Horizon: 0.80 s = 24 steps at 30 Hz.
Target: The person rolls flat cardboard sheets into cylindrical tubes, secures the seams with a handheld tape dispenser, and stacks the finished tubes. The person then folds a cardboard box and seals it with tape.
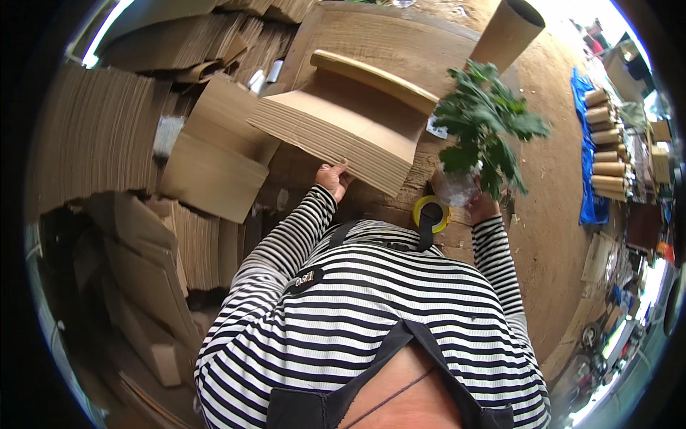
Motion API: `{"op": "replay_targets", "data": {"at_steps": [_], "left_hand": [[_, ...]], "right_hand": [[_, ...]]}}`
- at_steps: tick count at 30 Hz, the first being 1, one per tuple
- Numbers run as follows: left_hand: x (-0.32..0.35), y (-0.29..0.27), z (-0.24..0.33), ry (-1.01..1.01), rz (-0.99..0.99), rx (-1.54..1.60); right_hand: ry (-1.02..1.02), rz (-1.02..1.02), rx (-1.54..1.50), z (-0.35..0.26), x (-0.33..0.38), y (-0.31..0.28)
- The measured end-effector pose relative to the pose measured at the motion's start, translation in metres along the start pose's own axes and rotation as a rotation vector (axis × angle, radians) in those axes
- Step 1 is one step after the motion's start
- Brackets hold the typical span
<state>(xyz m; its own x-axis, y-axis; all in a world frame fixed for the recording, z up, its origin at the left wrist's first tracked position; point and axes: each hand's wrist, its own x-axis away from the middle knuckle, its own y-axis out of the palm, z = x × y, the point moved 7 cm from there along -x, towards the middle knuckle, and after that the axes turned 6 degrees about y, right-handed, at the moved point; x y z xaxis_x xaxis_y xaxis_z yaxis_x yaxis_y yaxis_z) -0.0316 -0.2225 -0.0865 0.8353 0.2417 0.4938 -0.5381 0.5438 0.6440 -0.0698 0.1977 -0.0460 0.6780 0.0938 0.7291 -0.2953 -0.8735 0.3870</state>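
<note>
- Head view: left hand (334, 181) closed on the near edge of a stack of folded cardboard (336, 136), thumb on it; the stack lies over the middle of the wooden bench (386, 28).
- Right hand (484, 208) beside a clear container (457, 188) near the bench's right edge — fingers mostly hidden, cannot tell how far closed.
- Leafy plant (489, 121) rises by the container, blocking part of the bench's right side.
- Yellow tape roll (443, 223) at the near edge, partly behind a black strap (426, 234).
- Cardboard tube (500, 39) upright at the far right corner.
- Cardboard piles (93, 136) crowd the left edge; loose brown sheet (214, 168) between.
</note>
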Motion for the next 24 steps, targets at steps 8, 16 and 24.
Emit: {"op": "replay_targets", "data": {"at_steps": [8, 16, 24], "left_hand": [[0.036, -0.081, -0.051, -0.027, 0.376, -0.083], [0.052, -0.085, -0.073, -0.18, 0.493, -0.095], [0.04, -0.108, -0.111, -0.289, 0.421, 0.052]], "right_hand": [[0.113, -0.129, 0.608, 0.019, -0.007, 0.157], [0.179, -0.062, 1.298, 0.093, -0.094, 0.129], [0.296, 0.154, 1.756, 0.109, -0.104, 0.124]]}}
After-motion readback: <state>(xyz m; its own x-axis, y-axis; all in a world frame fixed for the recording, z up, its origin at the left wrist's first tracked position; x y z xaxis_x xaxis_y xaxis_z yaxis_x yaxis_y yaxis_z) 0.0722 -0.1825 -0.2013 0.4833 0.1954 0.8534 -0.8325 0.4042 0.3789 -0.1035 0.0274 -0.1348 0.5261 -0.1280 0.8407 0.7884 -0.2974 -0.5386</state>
